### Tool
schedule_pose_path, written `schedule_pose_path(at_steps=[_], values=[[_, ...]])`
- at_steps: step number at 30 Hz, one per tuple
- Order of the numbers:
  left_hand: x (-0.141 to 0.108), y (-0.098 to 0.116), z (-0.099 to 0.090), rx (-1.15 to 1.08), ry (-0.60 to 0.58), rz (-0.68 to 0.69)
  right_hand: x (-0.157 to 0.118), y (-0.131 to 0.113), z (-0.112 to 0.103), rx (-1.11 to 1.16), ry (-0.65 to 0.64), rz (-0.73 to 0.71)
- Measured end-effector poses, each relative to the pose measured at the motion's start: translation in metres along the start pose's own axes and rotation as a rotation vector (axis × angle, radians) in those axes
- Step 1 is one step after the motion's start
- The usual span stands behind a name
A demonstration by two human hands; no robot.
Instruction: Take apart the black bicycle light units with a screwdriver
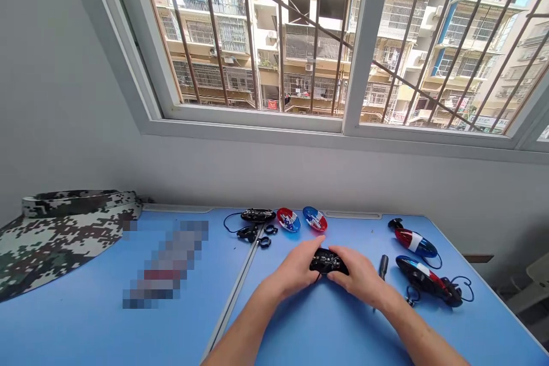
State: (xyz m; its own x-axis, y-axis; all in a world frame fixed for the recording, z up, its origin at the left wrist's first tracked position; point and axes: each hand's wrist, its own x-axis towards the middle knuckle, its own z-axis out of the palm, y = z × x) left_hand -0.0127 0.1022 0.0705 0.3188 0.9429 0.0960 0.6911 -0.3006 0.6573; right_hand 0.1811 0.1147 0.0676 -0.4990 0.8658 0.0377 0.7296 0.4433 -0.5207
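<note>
Between my two hands is a black oval housing (328, 261) with small parts showing on its upper face. My left hand (298, 266) grips its left end, thumb and fingers closed on it. At the other end, my right hand (358, 274) pinches it the same way. A thin dark wire hangs below the housing near my left thumb. Beyond the hands lie a red-and-blue oval shell (289, 220) and a blue-and-red one (315, 219). A screwdriver with a black handle (383, 267) rests beside my right forearm, its shaft partly hidden.
Another black housing (258, 215) with a cable lies at the back, near black ring clamps (265, 242). Two assembled red, white and blue lights (415, 242) (424, 275) with cables are on the right. A camouflage cap (72, 234) and a blurred patch (167, 269) are on the left.
</note>
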Motion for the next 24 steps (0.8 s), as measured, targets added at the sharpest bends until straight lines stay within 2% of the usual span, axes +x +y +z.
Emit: schedule_pose_path(at_steps=[10, 15, 19, 24], values=[[0.000, -0.001, -0.006, -0.030, -0.008, -0.026, -0.007, 0.001, 0.006, -0.097, 0.060, -0.031], [-0.001, -0.003, -0.012, -0.091, 0.029, -0.009, -0.011, 0.016, 0.004, 0.020, 0.181, -0.051], [0.003, -0.009, -0.009, -0.056, 0.140, -0.015, -0.006, 0.026, -0.014, 0.094, 0.304, 0.048], [0.008, -0.010, 0.003, 0.015, 0.142, -0.021, 0.023, 0.024, -0.048, -0.041, 0.355, 0.223]])
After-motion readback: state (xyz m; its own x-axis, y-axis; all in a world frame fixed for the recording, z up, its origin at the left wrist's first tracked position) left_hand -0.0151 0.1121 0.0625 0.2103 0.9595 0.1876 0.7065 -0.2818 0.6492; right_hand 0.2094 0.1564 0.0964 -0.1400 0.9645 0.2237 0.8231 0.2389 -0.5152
